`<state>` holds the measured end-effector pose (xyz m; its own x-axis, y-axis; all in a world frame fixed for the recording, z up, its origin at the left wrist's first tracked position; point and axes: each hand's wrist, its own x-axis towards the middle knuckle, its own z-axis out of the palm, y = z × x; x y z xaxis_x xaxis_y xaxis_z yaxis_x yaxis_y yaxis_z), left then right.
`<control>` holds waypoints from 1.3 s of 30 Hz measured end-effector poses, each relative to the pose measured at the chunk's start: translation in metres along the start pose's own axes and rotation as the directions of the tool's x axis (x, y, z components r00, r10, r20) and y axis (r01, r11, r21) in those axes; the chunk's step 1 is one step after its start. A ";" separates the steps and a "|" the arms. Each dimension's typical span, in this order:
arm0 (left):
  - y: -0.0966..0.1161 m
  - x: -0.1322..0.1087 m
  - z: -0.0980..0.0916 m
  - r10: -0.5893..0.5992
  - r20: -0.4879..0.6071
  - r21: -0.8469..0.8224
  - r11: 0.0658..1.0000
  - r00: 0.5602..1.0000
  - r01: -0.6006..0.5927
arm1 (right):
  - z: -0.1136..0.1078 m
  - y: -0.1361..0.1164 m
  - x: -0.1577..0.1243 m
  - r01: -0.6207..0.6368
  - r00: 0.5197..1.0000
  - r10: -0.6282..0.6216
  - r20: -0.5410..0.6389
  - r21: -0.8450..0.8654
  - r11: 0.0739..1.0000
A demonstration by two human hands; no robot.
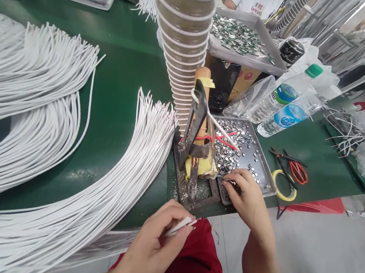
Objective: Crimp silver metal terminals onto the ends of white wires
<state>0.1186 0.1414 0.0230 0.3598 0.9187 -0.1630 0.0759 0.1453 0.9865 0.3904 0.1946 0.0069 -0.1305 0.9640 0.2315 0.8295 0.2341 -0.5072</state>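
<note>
My left hand point(154, 244) is closed around a few white cables point(179, 226), their cut ends poking out past thumb and forefinger above my lap. At the front edge of a grey metal tray point(268, 173), my right hand point(246, 197) has its fingertips pinched together; whatever is between them is too small to make out. Many small silvery metal connectors point(231, 148) lie scattered in that tray. Just left of it stands an upright wooden-handled iron point(204, 76) in a dark metal stand point(191, 129), with yellow material around its lower part.
Thick bundles of white cables point(127, 165) cover the left. A ribbed hose point(183, 36) comes down behind the stand. To the right are water bottles point(289, 117), pliers point(296, 170) and yellow tape point(282, 192). A parts tray point(280, 62) and a person point(255, 3) are beyond.
</note>
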 end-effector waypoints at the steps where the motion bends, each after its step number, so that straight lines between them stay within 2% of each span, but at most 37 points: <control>1: 0.001 0.001 0.000 -0.005 -0.002 0.002 1.000 1.000 0.005 | -0.001 -0.001 0.000 0.000 1.000 0.000 0.006 0.013 1.000; 4: 0.005 0.004 0.001 -0.020 -0.020 0.001 1.000 1.000 0.020 | -0.004 -0.004 -0.003 -0.013 0.999 0.015 -0.030 0.076 0.997; 8: 0.009 0.008 0.000 -0.046 -0.043 -0.001 0.999 0.998 0.046 | -0.008 -0.019 -0.015 -0.004 0.992 0.039 -0.124 0.268 0.963; 13: 0.015 0.013 0.001 -0.082 -0.067 -0.051 0.996 0.994 0.079 | -0.004 -0.053 -0.031 0.139 0.990 -0.132 -0.044 0.377 0.916; 18: 0.023 0.016 0.004 -0.107 -0.078 -0.180 0.979 0.991 0.092 | 0.007 -0.070 -0.038 0.155 0.985 -0.172 -0.004 0.450 0.879; 23: 0.028 0.016 0.004 -0.164 -0.056 -0.269 0.953 0.985 0.143 | 0.009 -0.074 -0.038 0.177 0.982 -0.187 -0.018 0.431 0.885; 32: 0.030 0.026 -0.001 -0.213 -0.060 -0.360 0.916 0.975 0.178 | 0.016 -0.079 -0.044 0.247 0.955 -0.184 -0.234 0.281 0.927; 39: 0.028 0.028 -0.004 -0.247 -0.073 -0.398 0.896 0.966 0.198 | 0.023 -0.087 -0.036 0.306 0.915 -0.249 -0.317 0.144 0.941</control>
<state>0.1269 0.1727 0.0465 0.2606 0.8789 -0.3994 -0.2312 0.4585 0.8581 0.3107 0.1425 0.0239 -0.1544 0.7842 0.6011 0.6625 0.5335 -0.5258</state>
